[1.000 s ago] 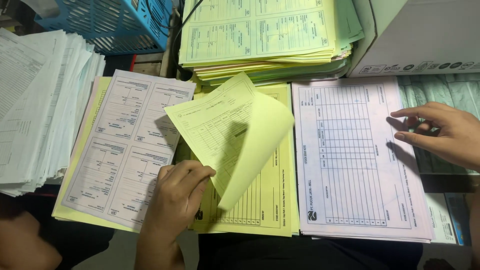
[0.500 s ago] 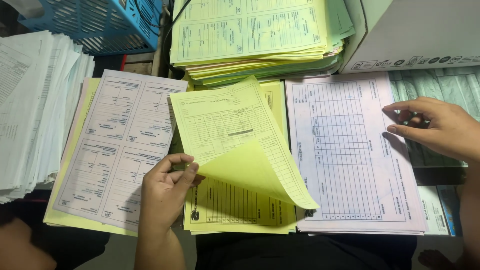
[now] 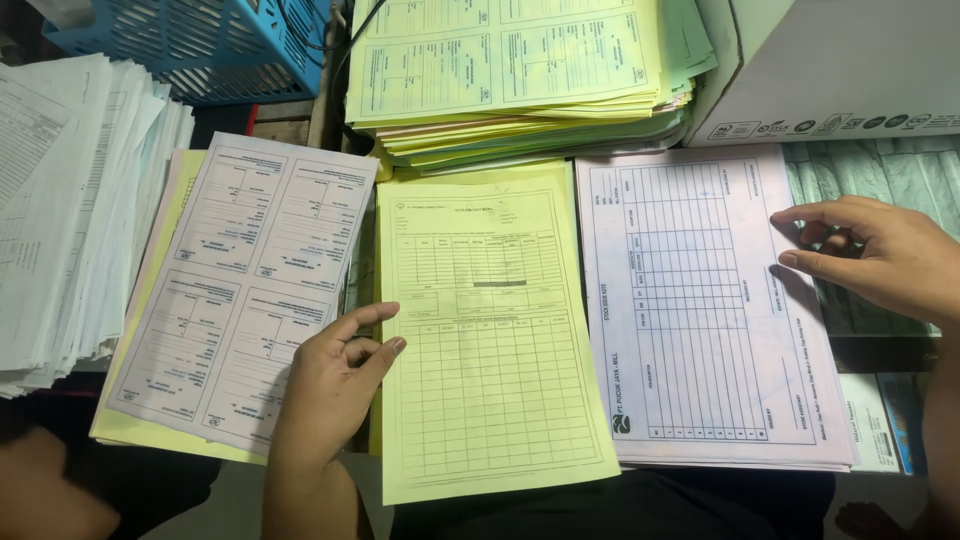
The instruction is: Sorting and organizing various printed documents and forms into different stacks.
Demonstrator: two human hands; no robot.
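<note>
A: Three stacks of forms lie side by side. Left hand (image 3: pixel 335 385) sits at 7 o'clock from the yellow form (image 3: pixel 490 330), fingers loosely curled, thumb and forefinger narrowly apart, tips just at that sheet's left edge. Nothing pinched.

B: Yellow form's position?

A: Centre, flat, top of a yellow stack. Its bottom edge overhangs the desk front toward 6 o'clock. Left edge runs just beside the pale form sheet (image 3: pixel 240 290), which lies tilted, with a thin dark gap between them.

B: Right hand (image 3: pixel 880 255)?

A: At 3 o'clock, fingers spread and lightly bent, fingertips touching the right edge of the pink table sheet (image 3: pixel 690 300). Holding nothing.

B: Room?

A: Tight. Tall mixed yellow-green pile (image 3: pixel 520 80) closes off 12 o'clock, overlapping the top edges of the yellow stack. White box (image 3: pixel 830 70) at 1 o'clock. Fanned white paper stack (image 3: pixel 70 210) crowds 9 o'clock, blue basket (image 3: pixel 190 45) at 11. Open room only along the near edge, 6 o'clock.
</note>
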